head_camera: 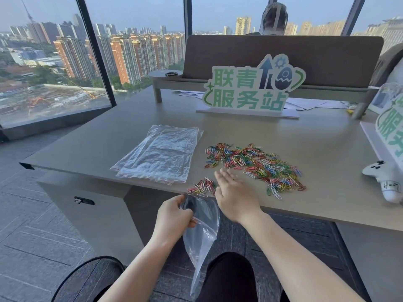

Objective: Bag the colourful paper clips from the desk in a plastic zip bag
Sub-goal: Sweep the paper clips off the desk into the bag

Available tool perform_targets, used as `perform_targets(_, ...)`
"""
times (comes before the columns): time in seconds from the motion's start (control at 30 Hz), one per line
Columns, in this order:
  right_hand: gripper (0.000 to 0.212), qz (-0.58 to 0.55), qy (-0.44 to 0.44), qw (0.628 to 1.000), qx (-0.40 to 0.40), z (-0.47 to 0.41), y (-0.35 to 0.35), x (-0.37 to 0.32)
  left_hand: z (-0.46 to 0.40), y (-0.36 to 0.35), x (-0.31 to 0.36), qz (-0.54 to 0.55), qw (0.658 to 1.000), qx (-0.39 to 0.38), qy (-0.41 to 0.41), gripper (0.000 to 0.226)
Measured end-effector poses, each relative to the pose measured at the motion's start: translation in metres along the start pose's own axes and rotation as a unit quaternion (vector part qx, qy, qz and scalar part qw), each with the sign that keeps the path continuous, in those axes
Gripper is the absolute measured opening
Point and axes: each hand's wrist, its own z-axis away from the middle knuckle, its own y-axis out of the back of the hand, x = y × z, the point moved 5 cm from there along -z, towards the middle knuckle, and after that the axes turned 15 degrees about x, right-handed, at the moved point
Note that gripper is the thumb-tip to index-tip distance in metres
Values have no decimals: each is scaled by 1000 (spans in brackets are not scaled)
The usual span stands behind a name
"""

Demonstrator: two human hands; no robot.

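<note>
A wide scatter of colourful paper clips lies on the beige desk. A smaller bunch of clips sits right at the desk's front edge. My left hand grips the mouth of a clear zip bag, which hangs below the desk edge, just under that bunch. My right hand rests flat on the desk with fingers straight, its edge beside the small bunch, holding nothing.
A stack of spare clear zip bags lies left of the clips. A green-and-white standing sign is behind them, a white game controller at the right edge. A window wall is on the left.
</note>
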Motion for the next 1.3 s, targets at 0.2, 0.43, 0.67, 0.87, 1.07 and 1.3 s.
perform_targets(0.2, 56, 4, 35, 999, -13, 2, -9, -17, -2, 0, -1, 3, 1000, 7, 7, 52)
perform_targets(0.43, 56, 3, 67, 998, -18, 2, -14, -33, -7, 3, -7, 29, 999, 14, 30, 44)
perform_targets(0.67, 56, -15, 89, 996, -8, 12, -17, -49, -12, 6, -13, 44, 998, 30, 30, 52)
perform_targets(0.87, 52, -113, 79, 990, 27, 21, -9, -64, -12, 8, -14, 45, 998, 29, 31, 51)
perform_targets(1.07, 53, -81, 55, 995, 2, -2, -13, -53, -13, 10, -13, 33, 999, 31, 30, 45)
perform_targets(1.3, 52, -72, 114, 991, 9, 8, -18, -62, -15, 10, -16, 12, 999, 25, 35, 55)
